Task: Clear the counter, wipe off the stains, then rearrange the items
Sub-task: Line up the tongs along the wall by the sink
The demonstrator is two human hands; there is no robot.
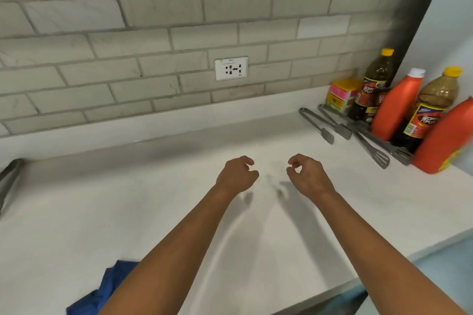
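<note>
You face a grey tiled wall with a white socket at its middle; right of the socket, a dark vertical strip meets a pale wall.

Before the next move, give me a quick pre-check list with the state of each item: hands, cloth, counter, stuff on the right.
1. Both hands free: ok. Left hand and right hand hover over the counter, fingers loosely curled, holding nothing.
2. Blue cloth within reach: ok, it lies at the near edge by the left arm.
3. Middle of the counter free of items: ok.
4. Stains gone: cannot tell; only faint grey marks show beside the hands' shadows.
5. Items grouped at right: ok. Tongs, slotted turner, two dark bottles, two orange bottles and a yellow-pink box sit by the wall.
6. Bottles upright: not ok, the orange ones lean.
</note>
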